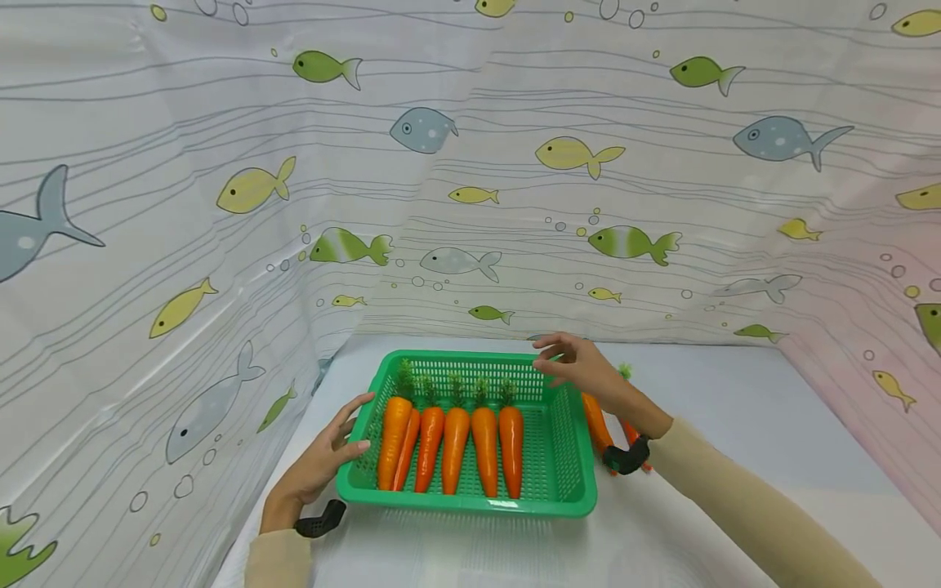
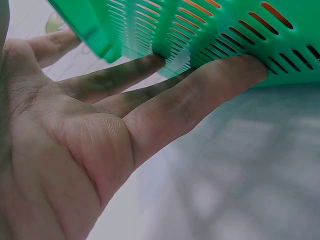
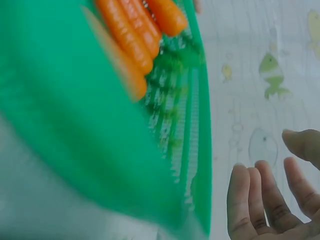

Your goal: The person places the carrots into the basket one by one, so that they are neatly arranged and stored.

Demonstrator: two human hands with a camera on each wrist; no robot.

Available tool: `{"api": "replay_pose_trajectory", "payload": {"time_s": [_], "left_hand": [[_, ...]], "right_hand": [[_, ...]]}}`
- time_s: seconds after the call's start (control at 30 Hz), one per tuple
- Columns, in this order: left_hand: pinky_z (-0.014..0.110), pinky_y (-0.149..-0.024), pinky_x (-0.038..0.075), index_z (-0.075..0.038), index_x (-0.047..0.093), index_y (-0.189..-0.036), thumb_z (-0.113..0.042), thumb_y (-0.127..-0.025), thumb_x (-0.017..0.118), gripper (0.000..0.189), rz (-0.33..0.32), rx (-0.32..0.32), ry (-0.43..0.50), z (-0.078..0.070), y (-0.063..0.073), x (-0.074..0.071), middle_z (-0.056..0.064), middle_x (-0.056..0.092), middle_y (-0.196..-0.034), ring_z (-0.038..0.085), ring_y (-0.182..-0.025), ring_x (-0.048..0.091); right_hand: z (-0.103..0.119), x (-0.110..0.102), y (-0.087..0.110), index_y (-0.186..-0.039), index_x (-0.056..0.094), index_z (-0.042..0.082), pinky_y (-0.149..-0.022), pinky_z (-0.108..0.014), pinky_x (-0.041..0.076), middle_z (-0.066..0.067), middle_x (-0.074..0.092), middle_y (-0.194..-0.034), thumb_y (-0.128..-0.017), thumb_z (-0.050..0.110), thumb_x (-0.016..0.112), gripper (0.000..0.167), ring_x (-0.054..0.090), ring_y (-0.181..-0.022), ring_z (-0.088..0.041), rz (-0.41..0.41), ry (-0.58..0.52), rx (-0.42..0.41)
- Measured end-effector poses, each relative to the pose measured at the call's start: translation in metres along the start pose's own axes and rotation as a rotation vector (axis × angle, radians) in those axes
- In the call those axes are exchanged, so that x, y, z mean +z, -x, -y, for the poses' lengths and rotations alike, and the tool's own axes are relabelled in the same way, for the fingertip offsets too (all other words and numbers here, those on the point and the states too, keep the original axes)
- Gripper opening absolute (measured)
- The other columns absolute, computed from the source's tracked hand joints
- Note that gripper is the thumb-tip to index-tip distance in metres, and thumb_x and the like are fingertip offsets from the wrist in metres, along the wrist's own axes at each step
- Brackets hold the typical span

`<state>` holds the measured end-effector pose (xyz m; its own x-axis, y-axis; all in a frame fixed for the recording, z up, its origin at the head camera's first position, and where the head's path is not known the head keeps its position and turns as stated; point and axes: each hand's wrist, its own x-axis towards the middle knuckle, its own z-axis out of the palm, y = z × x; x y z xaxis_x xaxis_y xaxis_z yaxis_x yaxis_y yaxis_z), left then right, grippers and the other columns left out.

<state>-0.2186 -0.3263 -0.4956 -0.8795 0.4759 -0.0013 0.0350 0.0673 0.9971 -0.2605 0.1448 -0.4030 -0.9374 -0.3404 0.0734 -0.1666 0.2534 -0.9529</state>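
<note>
A green plastic basket [image 1: 540, 445] with slotted walls sits on the white table. Several orange carrots [image 1: 456, 449] with green leafy tops lie side by side in it, tops toward the back, mostly left and centre. My left hand [image 1: 323, 457] is at the basket's left side, fingers spread. In the left wrist view, extended fingers [image 2: 200, 90] touch the slotted outer wall. Over the back right corner hovers my right hand [image 1: 581, 366], its fingers loosely bent around nothing. The right wrist view shows that hand [image 3: 275, 205] apart from the basket rim [image 3: 204, 125].
Right of the basket, an orange carrot [image 1: 597, 420] and another carrot [image 1: 630, 433] lie on the table [image 1: 706, 408], partly hidden by my right forearm. A fish-patterned sheet [image 1: 515, 269] hangs behind and at both sides. Each wrist carries a black device [image 1: 626, 457].
</note>
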Motion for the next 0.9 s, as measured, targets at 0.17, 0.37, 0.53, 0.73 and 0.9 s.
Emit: {"api": "replay_pose_trajectory", "payload": {"time_s": [0.17, 0.37, 0.53, 0.73, 0.9], "left_hand": [[0.052, -0.086, 0.056, -0.030, 0.018, -0.165, -0.009, -0.103, 0.057, 0.076, 0.004, 0.001, -0.007, -0.001, 0.000, 0.000, 0.028, 0.029, -0.158, 0.039, -0.123, 0.053], [0.051, -0.087, 0.056, -0.030, 0.017, -0.165, -0.010, -0.103, 0.058, 0.076, -0.001, -0.004, -0.009, 0.000, 0.001, 0.000, 0.029, 0.028, -0.158, 0.037, -0.124, 0.054], [0.051, -0.086, 0.056, -0.030, 0.018, -0.165, -0.009, -0.103, 0.057, 0.076, -0.004, -0.007, -0.009, 0.002, 0.002, -0.001, 0.029, 0.029, -0.158, 0.039, -0.123, 0.054], [0.052, -0.087, 0.056, -0.031, 0.018, -0.165, -0.008, -0.104, 0.056, 0.075, -0.005, -0.005, -0.013, 0.003, 0.002, -0.001, 0.028, 0.029, -0.158, 0.041, -0.125, 0.052], [0.050, -0.090, 0.053, -0.031, 0.018, -0.165, -0.009, -0.104, 0.056, 0.075, -0.002, 0.009, -0.032, 0.002, 0.001, -0.002, 0.027, 0.027, -0.159, 0.043, -0.129, 0.048]], "right_hand": [[-0.020, -0.026, 0.016, -0.138, 0.057, 0.003, -0.087, -0.054, 0.056, -0.020, 0.063, -0.126, -0.099, 0.026, 0.072, 0.047, 0.061, -0.110, -0.045, -0.061, 0.088, 0.034], [-0.053, -0.052, 0.034, -0.136, 0.058, 0.005, -0.083, -0.051, 0.058, -0.018, 0.065, -0.124, -0.099, 0.029, 0.071, 0.045, 0.063, -0.109, -0.043, -0.134, 0.219, 0.097], [-0.076, -0.068, 0.044, -0.136, 0.058, 0.007, -0.086, -0.047, 0.058, -0.017, 0.065, -0.124, -0.099, 0.033, 0.071, 0.047, 0.064, -0.106, -0.037, -0.179, 0.303, 0.152], [-0.100, -0.084, 0.050, -0.137, 0.058, 0.006, -0.083, -0.041, 0.057, -0.017, 0.064, -0.126, -0.098, 0.035, 0.072, 0.050, 0.063, -0.106, -0.031, -0.218, 0.388, 0.174], [-0.113, -0.092, 0.054, -0.135, 0.060, 0.005, -0.079, -0.039, 0.057, -0.021, 0.062, -0.129, -0.098, 0.029, 0.073, 0.046, 0.062, -0.108, -0.035, -0.223, 0.419, 0.197]]}}
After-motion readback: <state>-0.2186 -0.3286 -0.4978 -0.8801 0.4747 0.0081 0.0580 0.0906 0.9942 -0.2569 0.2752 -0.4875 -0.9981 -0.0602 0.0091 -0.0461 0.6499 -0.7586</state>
